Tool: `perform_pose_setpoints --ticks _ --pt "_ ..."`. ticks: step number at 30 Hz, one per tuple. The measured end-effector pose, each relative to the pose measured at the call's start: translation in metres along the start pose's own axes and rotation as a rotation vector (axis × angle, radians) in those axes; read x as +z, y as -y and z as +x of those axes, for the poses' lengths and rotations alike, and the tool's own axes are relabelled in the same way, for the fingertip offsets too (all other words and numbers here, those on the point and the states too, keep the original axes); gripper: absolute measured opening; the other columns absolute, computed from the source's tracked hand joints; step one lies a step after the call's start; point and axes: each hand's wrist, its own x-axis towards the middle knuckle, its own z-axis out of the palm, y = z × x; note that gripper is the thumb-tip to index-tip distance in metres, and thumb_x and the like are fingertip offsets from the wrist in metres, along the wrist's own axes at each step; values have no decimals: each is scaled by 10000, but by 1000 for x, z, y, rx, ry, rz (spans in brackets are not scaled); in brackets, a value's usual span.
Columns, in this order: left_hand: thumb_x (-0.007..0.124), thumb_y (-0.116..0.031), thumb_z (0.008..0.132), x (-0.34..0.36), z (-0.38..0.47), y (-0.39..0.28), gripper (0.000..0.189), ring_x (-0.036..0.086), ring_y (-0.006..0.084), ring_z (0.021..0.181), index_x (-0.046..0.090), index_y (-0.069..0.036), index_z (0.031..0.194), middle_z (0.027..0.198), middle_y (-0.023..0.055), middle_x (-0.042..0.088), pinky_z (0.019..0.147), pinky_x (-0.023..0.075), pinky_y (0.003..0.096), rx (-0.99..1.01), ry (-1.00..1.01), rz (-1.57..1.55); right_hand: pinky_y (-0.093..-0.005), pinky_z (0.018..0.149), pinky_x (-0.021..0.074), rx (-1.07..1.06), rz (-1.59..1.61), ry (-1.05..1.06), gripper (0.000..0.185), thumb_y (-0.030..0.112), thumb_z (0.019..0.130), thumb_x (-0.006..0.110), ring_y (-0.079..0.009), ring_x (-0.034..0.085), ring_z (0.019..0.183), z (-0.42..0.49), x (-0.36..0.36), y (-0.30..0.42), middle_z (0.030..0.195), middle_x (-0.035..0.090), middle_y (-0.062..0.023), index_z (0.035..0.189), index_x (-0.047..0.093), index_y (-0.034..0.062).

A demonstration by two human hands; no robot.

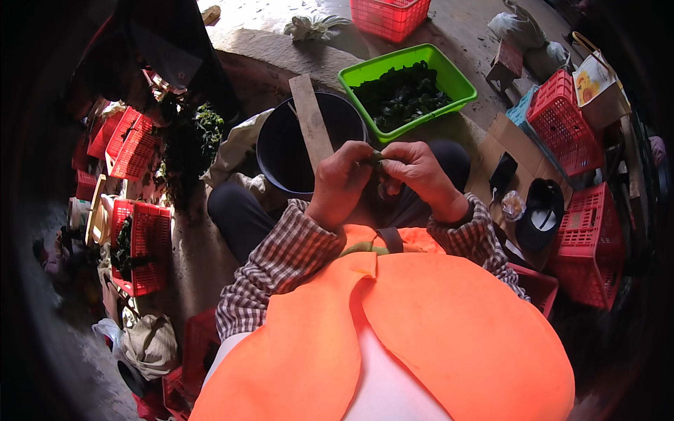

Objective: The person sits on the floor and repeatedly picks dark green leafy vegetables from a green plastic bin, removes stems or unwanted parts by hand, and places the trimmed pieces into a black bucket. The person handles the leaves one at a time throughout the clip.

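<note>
My left hand (341,181) and my right hand (421,176) meet above my lap, fingertips almost touching. Between them they pinch a small dark green piece (377,157), which looks like seaweed; the fingers cover most of it. Just beyond my left hand stands a dark round tub (274,152) with a wooden board (311,123) lying across it. The tub's inside is too dark to make out. Past my hands, a bright green plastic basin (410,131) holds a heap of dark green seaweed (400,94).
Red plastic crates stand at the left (152,237), far side (389,18) and right (587,242). A leafy dark green pile (195,142) lies left of the tub, near a person in dark clothes (158,42). Cardboard (487,158) with a black cap (538,216) lies at the right.
</note>
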Motion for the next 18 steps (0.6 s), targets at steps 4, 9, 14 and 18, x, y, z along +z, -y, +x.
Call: perform_pose_setpoints --ticks 4,9,14,18 --pt "523 64 758 0 0 3 183 562 172 654 563 -19 916 779 70 540 577 447 255 57 16 67 -188 489 459 2 4 18 63 41 870 534 -78 571 538 -2 0 4 691 590 -27 871 579 -3" --pt "524 66 742 -4 5 11 173 538 185 685 554 -24 886 779 80 505 615 446 270 121 73 91 -189 485 469 -8 37 -21 50 8 861 523 -78 586 549 -2 5 -1 695 593 -31 894 560 7" --pt "562 74 705 -4 5 10 171 522 189 670 548 -28 842 753 73 482 605 438 277 52 22 7 -190 499 484 -30 29 -6 68 -16 857 508 -85 595 556 -2 4 -6 700 593 -35 898 558 5" --pt "603 89 686 -14 4 7 179 517 134 670 551 -25 813 758 40 494 600 423 240 55 -5 301 -189 502 484 -55 52 55 67 -16 856 520 -85 593 555 -3 2 -8 705 590 -35 905 560 6"
